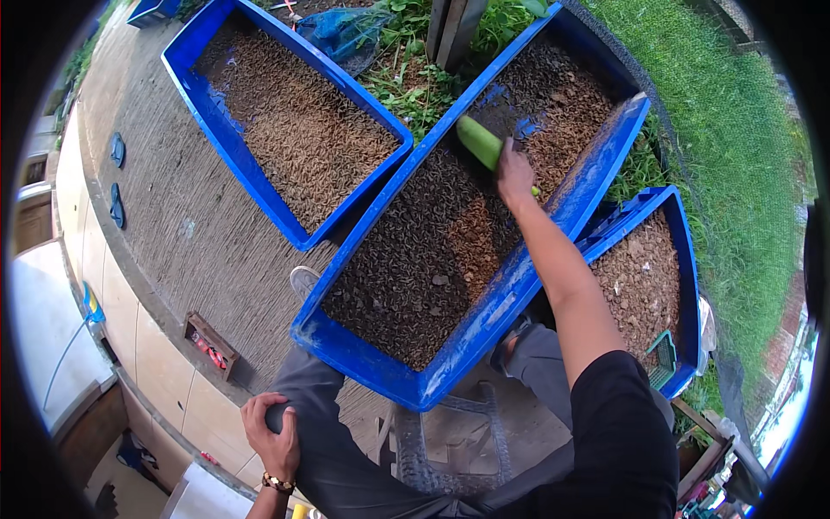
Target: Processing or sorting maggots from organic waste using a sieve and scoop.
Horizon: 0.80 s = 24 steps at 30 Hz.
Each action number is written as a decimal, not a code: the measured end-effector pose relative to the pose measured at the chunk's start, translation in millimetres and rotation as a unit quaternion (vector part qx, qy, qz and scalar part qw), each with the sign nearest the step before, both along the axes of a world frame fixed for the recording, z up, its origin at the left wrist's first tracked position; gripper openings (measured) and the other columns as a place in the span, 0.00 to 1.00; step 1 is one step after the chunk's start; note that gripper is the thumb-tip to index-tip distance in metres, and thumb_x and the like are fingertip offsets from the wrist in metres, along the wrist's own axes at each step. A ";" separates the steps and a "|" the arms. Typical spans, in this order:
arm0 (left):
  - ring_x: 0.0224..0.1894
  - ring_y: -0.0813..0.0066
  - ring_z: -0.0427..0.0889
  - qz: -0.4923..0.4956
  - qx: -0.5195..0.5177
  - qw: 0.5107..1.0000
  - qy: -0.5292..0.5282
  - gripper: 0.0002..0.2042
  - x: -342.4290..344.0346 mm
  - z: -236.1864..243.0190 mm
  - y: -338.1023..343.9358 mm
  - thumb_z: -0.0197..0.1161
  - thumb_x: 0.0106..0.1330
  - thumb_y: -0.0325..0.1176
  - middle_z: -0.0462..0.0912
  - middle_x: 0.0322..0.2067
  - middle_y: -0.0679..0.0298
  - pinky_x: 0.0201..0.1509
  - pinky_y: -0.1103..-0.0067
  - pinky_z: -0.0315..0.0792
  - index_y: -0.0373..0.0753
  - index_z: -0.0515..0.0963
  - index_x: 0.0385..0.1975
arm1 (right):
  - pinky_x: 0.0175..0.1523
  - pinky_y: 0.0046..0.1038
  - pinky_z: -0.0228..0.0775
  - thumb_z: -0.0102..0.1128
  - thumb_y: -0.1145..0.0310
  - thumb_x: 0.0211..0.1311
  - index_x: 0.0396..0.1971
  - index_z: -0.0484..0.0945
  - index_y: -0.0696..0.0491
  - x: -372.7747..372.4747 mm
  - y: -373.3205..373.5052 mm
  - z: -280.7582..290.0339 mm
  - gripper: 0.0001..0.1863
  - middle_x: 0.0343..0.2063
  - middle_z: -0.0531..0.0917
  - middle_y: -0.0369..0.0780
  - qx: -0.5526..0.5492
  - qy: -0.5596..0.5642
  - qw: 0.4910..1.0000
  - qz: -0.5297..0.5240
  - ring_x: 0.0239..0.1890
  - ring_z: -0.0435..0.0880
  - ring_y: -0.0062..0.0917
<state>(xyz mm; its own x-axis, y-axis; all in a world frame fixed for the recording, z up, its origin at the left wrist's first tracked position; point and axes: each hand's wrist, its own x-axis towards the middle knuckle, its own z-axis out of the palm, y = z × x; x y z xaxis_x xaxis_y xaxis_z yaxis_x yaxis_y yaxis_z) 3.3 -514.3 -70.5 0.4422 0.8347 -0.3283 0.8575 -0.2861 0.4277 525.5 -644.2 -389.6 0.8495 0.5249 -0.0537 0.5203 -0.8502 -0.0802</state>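
Observation:
My right hand (pixel 516 179) grips a light green, long, rounded hand tool (pixel 481 143); whether it is a brush or a scoop I cannot tell. The tool is low inside the long blue tray (pixel 553 246), over a partly bared strip of its bottom. Dark grub-like larvae (pixel 406 251) fill the tray's near part, with a tan patch (pixel 474 246) among them. Beyond the tool lie more dark and tan ones. My left hand (pixel 273 432) rests on my left knee, fingers spread and holding nothing.
Another blue tray (pixel 216 143) of tan larvae stands at the upper left. A smaller blue bin (pixel 683 259) at the right holds brown crumbly matter and a green basket (pixel 664 359). A wooden box (pixel 210 346), blue sandals (pixel 117 203) and a post (pixel 456 33) stand around.

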 end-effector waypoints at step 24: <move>0.46 0.60 0.75 0.001 0.034 0.999 0.024 0.06 -12.4 2.3 -8.8 0.65 0.55 0.33 0.80 0.35 0.63 0.53 0.68 0.69 0.41 0.79 0.30 | 0.30 0.40 0.78 0.65 0.75 0.48 0.58 0.58 0.55 -199.2 -55.1 105.9 0.36 0.38 0.76 0.47 0.037 0.226 0.865 0.446 0.30 0.85 0.44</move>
<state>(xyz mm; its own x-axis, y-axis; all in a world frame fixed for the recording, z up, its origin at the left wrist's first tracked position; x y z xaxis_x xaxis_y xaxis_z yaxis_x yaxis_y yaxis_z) -9.0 -523.1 -68.3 0.4264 0.8562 -0.2918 0.8766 -0.3116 0.3667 326.3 -699.3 -283.7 0.0052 0.9773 -0.2119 0.8683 -0.1095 -0.4838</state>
